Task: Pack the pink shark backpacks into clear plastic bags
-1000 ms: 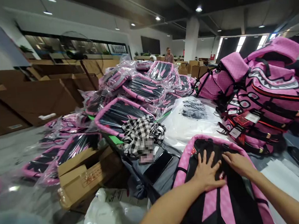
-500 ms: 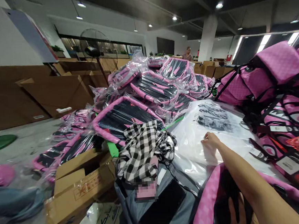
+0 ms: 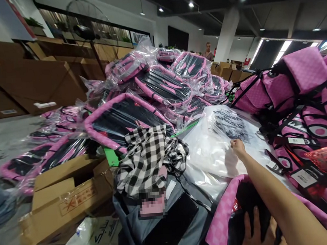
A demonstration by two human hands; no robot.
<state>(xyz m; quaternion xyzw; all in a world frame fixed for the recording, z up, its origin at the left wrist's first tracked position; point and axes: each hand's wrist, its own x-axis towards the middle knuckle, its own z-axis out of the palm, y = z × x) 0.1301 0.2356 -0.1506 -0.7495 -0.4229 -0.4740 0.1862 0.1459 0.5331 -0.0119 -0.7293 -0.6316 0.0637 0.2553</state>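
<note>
Backpack with pink edging is seen at the lower edge of the view, its black panel turned up, directly beneath the left hand. That hand is laid on the panel with its fingers spread, partly covered by the right forearm, which is stretched across the backpack. Just beyond the pink rim, the stack of white plastic bags is reached by the right hand; its fingers are drawn narrowly together, and the topmost film is pinched at the fingertips, near the black print. The stack is bordered on its left by a black-and-white checked cloth and on its right by unwrapped pink backpacks with tags. A flat black object is placed left of the backpack, on grey fabric. Behind the stack, backpacks wrapped in clear film are heaped.
</note>
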